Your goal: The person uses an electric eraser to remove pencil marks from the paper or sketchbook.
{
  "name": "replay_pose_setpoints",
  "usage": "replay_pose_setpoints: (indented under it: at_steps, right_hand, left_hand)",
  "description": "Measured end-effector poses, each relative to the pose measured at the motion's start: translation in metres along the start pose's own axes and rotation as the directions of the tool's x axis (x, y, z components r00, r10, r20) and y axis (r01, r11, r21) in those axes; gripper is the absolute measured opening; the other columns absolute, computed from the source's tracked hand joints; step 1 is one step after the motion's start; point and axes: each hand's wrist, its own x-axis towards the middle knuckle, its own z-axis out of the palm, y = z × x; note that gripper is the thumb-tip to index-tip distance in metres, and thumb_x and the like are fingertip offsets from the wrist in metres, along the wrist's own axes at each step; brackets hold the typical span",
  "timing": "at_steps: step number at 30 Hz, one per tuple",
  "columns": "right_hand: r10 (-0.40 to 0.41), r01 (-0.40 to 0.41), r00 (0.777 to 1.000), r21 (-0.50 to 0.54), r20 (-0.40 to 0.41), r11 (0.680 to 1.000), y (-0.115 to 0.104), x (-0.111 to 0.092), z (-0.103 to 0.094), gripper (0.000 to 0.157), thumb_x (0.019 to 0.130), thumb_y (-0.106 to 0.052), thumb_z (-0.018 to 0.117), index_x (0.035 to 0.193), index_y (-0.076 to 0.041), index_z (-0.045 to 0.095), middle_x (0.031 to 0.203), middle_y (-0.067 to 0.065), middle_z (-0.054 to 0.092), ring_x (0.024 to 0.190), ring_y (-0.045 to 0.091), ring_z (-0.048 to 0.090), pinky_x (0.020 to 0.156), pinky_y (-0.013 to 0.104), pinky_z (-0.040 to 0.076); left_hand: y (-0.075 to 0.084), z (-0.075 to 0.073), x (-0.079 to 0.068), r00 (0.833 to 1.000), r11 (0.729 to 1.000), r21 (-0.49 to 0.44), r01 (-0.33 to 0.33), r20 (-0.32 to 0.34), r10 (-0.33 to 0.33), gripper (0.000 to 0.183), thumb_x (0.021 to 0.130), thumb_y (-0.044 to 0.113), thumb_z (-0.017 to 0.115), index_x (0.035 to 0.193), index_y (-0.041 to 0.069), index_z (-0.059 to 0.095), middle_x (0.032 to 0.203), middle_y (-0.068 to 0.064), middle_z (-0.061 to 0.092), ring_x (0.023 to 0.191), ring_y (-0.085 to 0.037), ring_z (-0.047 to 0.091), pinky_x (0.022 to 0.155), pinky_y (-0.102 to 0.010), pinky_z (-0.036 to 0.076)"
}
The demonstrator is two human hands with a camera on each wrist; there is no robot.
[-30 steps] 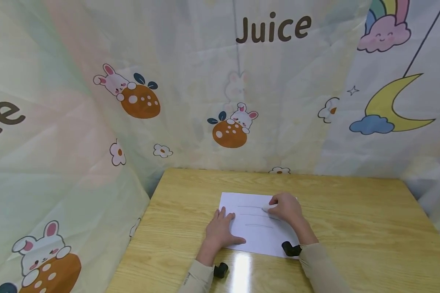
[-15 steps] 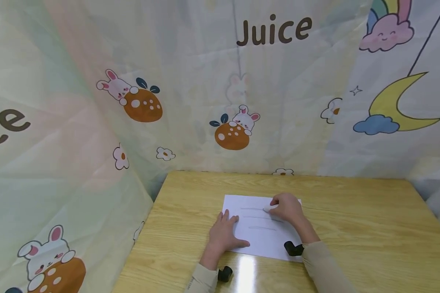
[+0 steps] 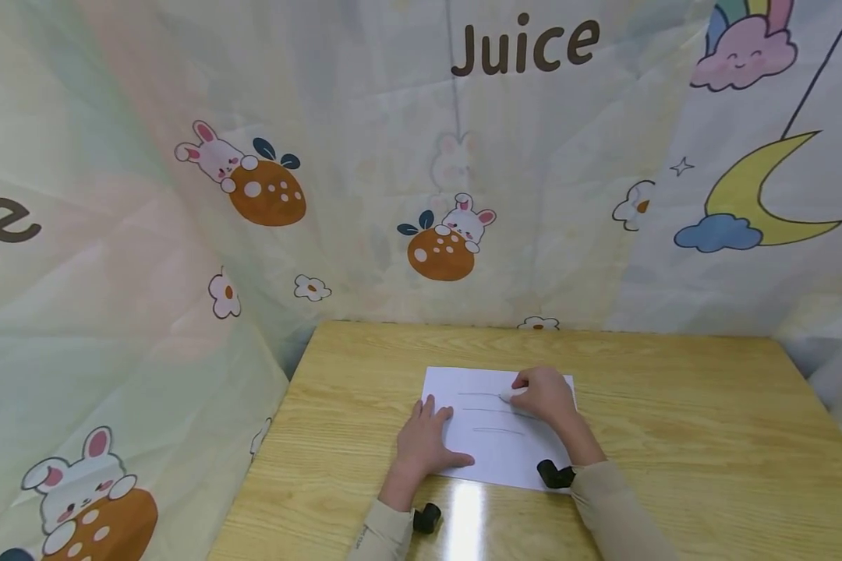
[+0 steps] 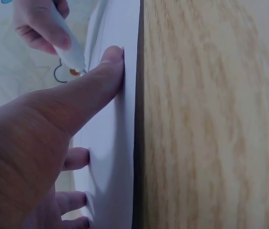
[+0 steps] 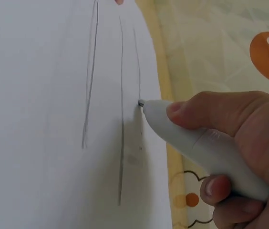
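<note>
A white sheet of paper point(image 3: 491, 460) with several drawn pencil lines lies on the wooden table. My left hand point(image 3: 424, 444) rests spread on its left part, thumb point(image 4: 110, 62) along the near edge and fingertips pressing the surface. My right hand point(image 3: 547, 397) pinches a thick white electric eraser point(image 5: 196, 143) between thumb and curled fingers. Its small dark tip point(image 5: 141, 103) touches the line farthest from me. On one side of the tip that line point(image 5: 138, 62) runs on clearly; on the other only faint traces and a grey smudge show. The other lines point(image 5: 121, 95) are darker.
The wooden table point(image 3: 673, 421) reaches back to a printed cloth backdrop point(image 3: 365, 156) with rabbits and a moon. Black wrist-worn pieces point(image 3: 554, 474) sit by both cuffs. Light glares on the table point(image 3: 465, 514) in front of the paper.
The right hand has shifted slightly left with the electric eraser along the far line, whose clear part looks a little shorter. The left hand stays on the paper. The head view sways slightly.
</note>
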Motion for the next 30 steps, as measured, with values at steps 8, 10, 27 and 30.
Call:
replay_pose_setpoints:
  at_steps: [8,10,27,30]
  right_hand:
    - [0.045,-0.045,0.999,-0.008,-0.011,0.999,-0.0013,-0.0046,-0.0013,0.013,0.074,-0.02,0.081,0.082,-0.011,0.074,0.08,0.0,0.067,0.07,0.017,0.057,0.065,0.037,0.051]
    - [0.032,-0.032,0.999,0.004,-0.018,0.999,-0.0019,-0.0037,-0.0008,0.013,0.075,-0.02,0.08,0.083,-0.011,0.074,0.081,0.0,0.068,0.07,0.017,0.057,0.065,0.038,0.051]
    - [0.033,-0.033,0.999,0.001,-0.033,0.999,-0.0042,-0.0059,-0.0003,0.013,0.072,-0.018,0.083,0.079,-0.011,0.074,0.078,-0.001,0.067,0.07,0.017,0.059,0.066,0.037,0.052]
    - [0.032,-0.032,0.999,0.007,-0.029,0.999,-0.0055,-0.0057,0.0017,0.012,0.072,-0.019,0.083,0.078,-0.012,0.074,0.077,-0.002,0.067,0.069,0.015,0.058,0.064,0.036,0.052]
  left_hand:
    - [0.001,-0.0017,0.0,1.0,1.0,-0.005,-0.003,0.02,0.003,0.097,0.06,0.073,0.076,0.137,0.018,0.056,0.151,-0.02,0.035,0.139,-0.04,0.03,0.098,-0.051,0.044]
    - [0.0004,-0.0024,0.0006,1.0,1.0,-0.008,0.0,0.02,0.0,0.097,0.06,0.073,0.076,0.137,0.018,0.056,0.151,-0.02,0.035,0.139,-0.04,0.03,0.098,-0.051,0.044]
    - [0.0008,-0.0001,0.0019,0.999,0.999,-0.028,-0.018,0.028,0.019,0.097,0.06,0.073,0.076,0.137,0.017,0.056,0.15,-0.021,0.035,0.138,-0.041,0.03,0.099,-0.05,0.043]
    - [-0.0013,-0.0011,0.0009,1.0,1.0,-0.024,-0.004,0.019,0.005,0.097,0.059,0.073,0.077,0.137,0.017,0.056,0.15,-0.021,0.035,0.138,-0.041,0.03,0.1,-0.05,0.042]
